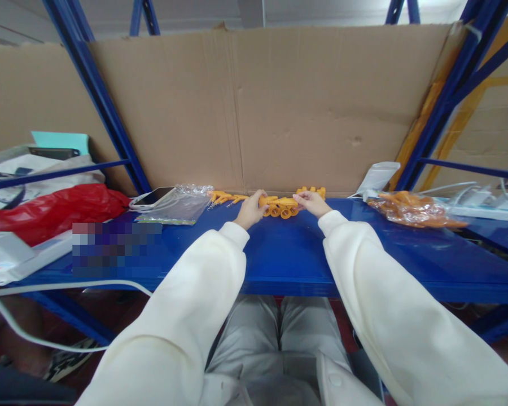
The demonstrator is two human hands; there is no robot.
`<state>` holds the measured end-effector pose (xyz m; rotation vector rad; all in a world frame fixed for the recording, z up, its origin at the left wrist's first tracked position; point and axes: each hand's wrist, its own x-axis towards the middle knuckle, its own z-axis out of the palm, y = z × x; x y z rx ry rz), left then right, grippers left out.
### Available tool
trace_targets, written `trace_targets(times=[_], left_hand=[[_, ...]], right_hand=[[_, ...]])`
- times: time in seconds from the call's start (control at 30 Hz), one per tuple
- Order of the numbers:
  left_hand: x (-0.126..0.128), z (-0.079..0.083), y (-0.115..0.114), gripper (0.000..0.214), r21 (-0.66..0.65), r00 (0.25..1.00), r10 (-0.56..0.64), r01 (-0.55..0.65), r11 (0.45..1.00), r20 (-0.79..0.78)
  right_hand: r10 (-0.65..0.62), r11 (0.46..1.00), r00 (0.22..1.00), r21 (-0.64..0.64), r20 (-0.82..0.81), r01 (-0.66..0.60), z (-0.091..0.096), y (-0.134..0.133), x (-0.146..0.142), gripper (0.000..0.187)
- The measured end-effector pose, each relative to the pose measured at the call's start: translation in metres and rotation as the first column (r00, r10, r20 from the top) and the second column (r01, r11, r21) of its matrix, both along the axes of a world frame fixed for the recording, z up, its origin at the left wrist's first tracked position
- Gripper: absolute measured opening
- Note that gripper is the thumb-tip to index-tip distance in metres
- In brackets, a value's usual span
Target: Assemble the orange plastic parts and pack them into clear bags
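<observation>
At the back of the blue tabletop (290, 254), my left hand (250, 210) is closed on the left end of a long orange plastic piece (283, 201). My right hand (313, 203) pinches the right end of the same piece. Just below it lie several round orange parts (284, 212) with ring-like openings. More orange pieces (225, 197) with thin metallic bits, perhaps small chains, lie left of my left hand. Behind my right hand, a group of knobbly orange pieces (311, 190) rests near the cardboard. The exact shape of the held piece is too small to tell.
A tall cardboard panel (305, 113) closes off the back. On the left are a clear plastic bag (178, 206), a phone (158, 196), a red bag (59, 208) and a white power strip (38, 262). A clear bag of orange parts (410, 208) lies right. Blue posts (436, 107) flank the table.
</observation>
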<state>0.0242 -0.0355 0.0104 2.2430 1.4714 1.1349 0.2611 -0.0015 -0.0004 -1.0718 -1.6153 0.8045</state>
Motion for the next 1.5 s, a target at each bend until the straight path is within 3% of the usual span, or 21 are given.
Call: trace_targets(times=[0.13,0.27,0.47,0.6,0.77,1.13,1.33,1.5], left_hand=[[0.004,-0.002,-0.001,0.025,-0.119,0.993,0.006,0.008,0.993,0.117],[0.009,-0.002,-0.002,0.025,-0.206,0.970,-0.034,0.086,0.975,0.242],[0.015,-0.003,-0.003,0.028,-0.214,0.924,-0.150,0.236,0.948,0.353],[0.017,-0.005,-0.003,0.029,-0.178,0.900,-0.213,0.297,0.938,0.380],[0.015,-0.006,-0.002,0.029,-0.141,0.898,-0.229,0.300,0.943,0.376],[0.013,-0.002,-0.006,0.027,-0.033,0.944,-0.209,0.224,0.974,0.256],[0.014,0.001,-0.010,0.026,-0.015,0.963,-0.189,0.195,0.981,0.193],[0.012,0.000,-0.007,0.026,0.065,0.973,-0.197,0.190,0.980,0.119]], right_hand=[[-0.048,0.995,0.997,0.091,0.061,0.042,-0.001,-0.004,-0.003,0.042],[-0.184,0.948,0.962,0.297,0.204,0.119,0.001,-0.018,-0.010,0.041],[-0.506,0.820,0.762,0.498,0.403,0.281,0.008,-0.032,-0.011,0.049],[-0.612,0.766,0.662,0.532,0.432,0.361,0.008,-0.028,-0.008,0.055],[-0.635,0.757,0.627,0.527,0.451,0.387,0.008,-0.023,-0.008,0.055],[-0.563,0.826,0.643,0.373,0.520,0.422,0.016,-0.022,-0.010,0.052],[-0.593,0.805,0.521,0.444,0.614,0.393,0.011,-0.014,-0.008,0.030],[-0.607,0.795,0.485,0.482,0.630,0.369,0.006,-0.008,-0.007,0.028]])
